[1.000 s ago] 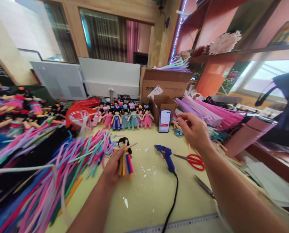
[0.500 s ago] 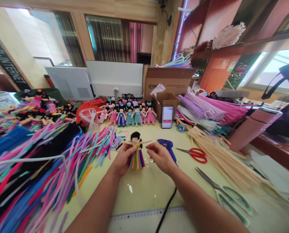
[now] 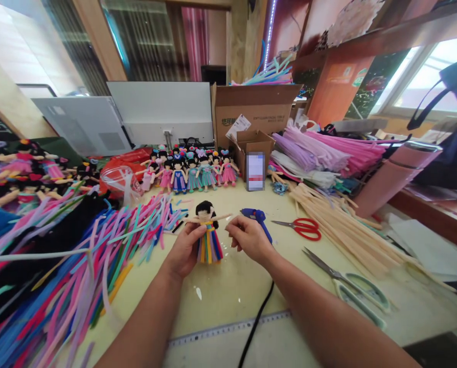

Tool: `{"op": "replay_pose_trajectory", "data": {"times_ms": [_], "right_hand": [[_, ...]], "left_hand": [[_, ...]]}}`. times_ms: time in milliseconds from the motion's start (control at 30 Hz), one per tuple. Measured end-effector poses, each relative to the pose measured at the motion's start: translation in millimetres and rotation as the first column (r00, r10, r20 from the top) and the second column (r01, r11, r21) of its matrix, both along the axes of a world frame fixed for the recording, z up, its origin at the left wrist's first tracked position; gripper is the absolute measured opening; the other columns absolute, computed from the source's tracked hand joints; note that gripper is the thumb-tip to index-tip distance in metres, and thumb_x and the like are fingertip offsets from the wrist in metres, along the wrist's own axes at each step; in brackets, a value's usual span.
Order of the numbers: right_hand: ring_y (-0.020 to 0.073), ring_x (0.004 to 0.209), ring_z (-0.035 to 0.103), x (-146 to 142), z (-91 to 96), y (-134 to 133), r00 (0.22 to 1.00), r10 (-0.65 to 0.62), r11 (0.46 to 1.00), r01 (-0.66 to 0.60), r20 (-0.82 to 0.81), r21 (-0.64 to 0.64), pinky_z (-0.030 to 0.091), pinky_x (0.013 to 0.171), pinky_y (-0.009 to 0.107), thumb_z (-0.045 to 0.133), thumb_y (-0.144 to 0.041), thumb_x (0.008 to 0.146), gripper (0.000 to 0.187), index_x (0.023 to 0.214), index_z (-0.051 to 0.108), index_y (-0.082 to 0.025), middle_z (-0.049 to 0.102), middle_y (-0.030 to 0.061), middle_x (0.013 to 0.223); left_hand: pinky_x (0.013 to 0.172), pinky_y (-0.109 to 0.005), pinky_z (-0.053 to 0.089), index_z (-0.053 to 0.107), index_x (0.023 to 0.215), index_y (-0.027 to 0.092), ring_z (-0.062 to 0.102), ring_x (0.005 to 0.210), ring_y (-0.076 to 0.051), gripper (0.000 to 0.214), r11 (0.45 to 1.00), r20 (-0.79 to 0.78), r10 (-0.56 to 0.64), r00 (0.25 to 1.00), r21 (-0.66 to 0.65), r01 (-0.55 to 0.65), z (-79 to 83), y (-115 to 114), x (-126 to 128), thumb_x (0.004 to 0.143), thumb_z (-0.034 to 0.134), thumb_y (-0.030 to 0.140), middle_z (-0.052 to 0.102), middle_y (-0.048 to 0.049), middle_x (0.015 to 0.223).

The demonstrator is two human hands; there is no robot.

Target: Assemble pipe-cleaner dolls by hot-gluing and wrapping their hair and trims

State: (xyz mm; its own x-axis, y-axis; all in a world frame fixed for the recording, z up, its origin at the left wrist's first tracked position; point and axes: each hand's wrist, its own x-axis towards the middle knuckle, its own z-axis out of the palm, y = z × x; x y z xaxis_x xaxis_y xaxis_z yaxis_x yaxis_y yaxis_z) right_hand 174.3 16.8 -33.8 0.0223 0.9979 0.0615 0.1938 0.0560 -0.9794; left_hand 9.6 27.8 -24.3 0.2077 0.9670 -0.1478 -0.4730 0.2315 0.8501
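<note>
Doll (image 3: pixel 210 244), in the head view, stands upright above the middle of the tabletop (image 3: pixel 216 304), gripped by the left hand (image 3: pixel 184 250). That hand is closed around the left side of the doll's striped skirt, its thumb lying across the front at the waist. The right hand (image 3: pixel 249 239) is apart from the left, just right of the skirt, its fingers curled and the thumb near the forefinger; whether something small is pinched there cannot be told.

The doll's long axis runs up and down, leaning slightly so that the black-haired head sits a little left of the hem. Its front faces the person, and its arms stretch out left and right, the right-hand one ending above the curled fingers.

Beyond the right hand lies a blue glue gun (image 3: pixel 256 214), nozzle to the left, with a black cord (image 3: pixel 259 317) running toward the near edge. To the right are red-handled scissors (image 3: pixel 299 225) pointing left and, nearer, green-handled scissors (image 3: pixel 336 274) pointing far and left. A ruler (image 3: pixel 213 332) lies on the near side. On the far side, a row of finished dolls (image 3: pixel 193 174) stands left of a phone (image 3: pixel 255 171).
</note>
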Motion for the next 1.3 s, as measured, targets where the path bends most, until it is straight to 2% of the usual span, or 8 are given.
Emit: {"op": "replay_pose_trajectory", "data": {"times_ms": [200, 433, 633, 900, 1000, 1133, 1233, 1300], "right_hand": [[0.0076, 0.040, 0.054, -1, 0.2, 0, 0.988, -0.016, 1.000, 0.016, -0.152, 0.004, 0.042, 0.035, 0.016, 0.058, -0.033, 0.075, 0.018, 0.068, 0.057, -0.017, 0.056, -0.0041, 0.052], [0.0082, 0.044, 0.056, -5, -1.2, -2, 0.994, -0.008, 0.999, 0.014, -0.111, 0.049, 0.044, 0.037, 0.016, 0.060, -0.032, 0.074, 0.014, 0.071, 0.058, -0.018, 0.057, -0.0045, 0.055], [0.0072, 0.041, 0.054, -8, -0.7, -1, 0.986, -0.009, 1.000, 0.004, -0.165, -0.031, 0.044, 0.035, 0.016, 0.059, -0.027, 0.073, 0.013, 0.066, 0.057, -0.017, 0.056, -0.0051, 0.053], [0.0058, 0.036, 0.050, -16, 6.3, -7, 0.982, 0.018, 0.991, -0.043, -0.190, -0.130, 0.042, 0.034, 0.014, 0.061, -0.019, 0.070, 0.012, 0.060, 0.055, -0.017, 0.052, -0.0073, 0.041], [0.0053, 0.034, 0.049, -9, 22.4, -16, 0.963, 0.044, 0.989, -0.080, -0.267, -0.124, 0.039, 0.033, 0.014, 0.065, -0.027, 0.068, 0.017, 0.059, 0.054, -0.017, 0.053, -0.0069, 0.043], [0.0058, 0.037, 0.050, 19, 65.7, -13, 0.943, 0.102, 0.992, -0.118, -0.318, -0.033, 0.039, 0.034, 0.015, 0.070, -0.036, 0.065, 0.024, 0.064, 0.056, -0.016, 0.058, -0.0046, 0.050], [0.0050, 0.036, 0.046, 52, 104.3, 21, 0.962, -0.009, 0.995, 0.035, -0.272, 0.092, 0.037, 0.034, 0.016, 0.074, -0.036, 0.062, 0.028, 0.062, 0.054, -0.016, 0.055, -0.0050, 0.048], [0.0046, 0.037, 0.044, 74, 127.3, 57, 0.972, -0.171, 0.972, 0.193, -0.163, 0.136, 0.037, 0.036, 0.016, 0.072, -0.034, 0.067, 0.028, 0.059, 0.051, -0.017, 0.053, -0.0043, 0.048]], "left_hand": [[0.060, -0.022, 0.051, 0.066, 0.084, 0.015, 0.061, 0.060, -0.013, 0.018, 1.000, -0.002, 0.008, 1.000, -0.007, -0.008, 4.4, -1, -2, 0.067, 0.073, 0.016, 0.069, -0.0007, 0.070], [0.058, -0.020, 0.050, 0.065, 0.083, 0.015, 0.062, 0.064, -0.013, 0.028, 0.997, -0.023, -0.077, 0.997, 0.007, 0.077, -0.3, -5, 3, 0.059, 0.080, 0.018, 0.070, -0.0009, 0.074], [0.056, -0.021, 0.052, 0.064, 0.081, 0.015, 0.060, 0.055, -0.011, 0.021, 0.999, -0.015, 0.035, 0.999, -0.001, -0.035, 4.4, 0, -3, 0.064, 0.076, 0.017, 0.068, 0.0008, 0.066], [0.054, -0.023, 0.053, 0.064, 0.083, 0.015, 0.064, 0.057, -0.014, 0.022, 0.999, -0.033, -0.044, 0.998, -0.016, 0.044, 2.9, -3, 1, 0.064, 0.076, 0.016, 0.070, -0.0008, 0.069], [0.054, -0.021, 0.054, 0.064, 0.082, 0.015, 0.063, 0.052, -0.012, 0.018, 0.997, -0.034, 0.048, 0.998, -0.053, -0.049, 6.0, -1, -4, 0.067, 0.074, 0.014, 0.070, 0.0001, 0.067], [0.048, -0.021, 0.053, 0.063, 0.084, 0.015, 0.062, 0.046, -0.011, 0.016, 0.985, -0.042, 0.115, 0.992, -0.123, -0.119, 6.1, 5, -11, 0.071, 0.069, 0.010, 0.069, 0.0010, 0.065], [0.046, -0.021, 0.054, 0.063, 0.085, 0.016, 0.063, 0.046, -0.013, 0.016, 0.975, -0.038, 0.140, 0.989, -0.169, -0.144, 2.7, 8, -13, 0.073, 0.066, 0.007, 0.069, 0.0009, 0.064], [0.047, -0.021, 0.054, 0.064, 0.084, 0.017, 0.064, 0.047, -0.013, 0.015, 0.972, -0.028, 0.149, 0.988, -0.177, -0.152, 0.6, 10, -12, 0.073, 0.066, 0.006, 0.069, 0.0008, 0.063]]}}
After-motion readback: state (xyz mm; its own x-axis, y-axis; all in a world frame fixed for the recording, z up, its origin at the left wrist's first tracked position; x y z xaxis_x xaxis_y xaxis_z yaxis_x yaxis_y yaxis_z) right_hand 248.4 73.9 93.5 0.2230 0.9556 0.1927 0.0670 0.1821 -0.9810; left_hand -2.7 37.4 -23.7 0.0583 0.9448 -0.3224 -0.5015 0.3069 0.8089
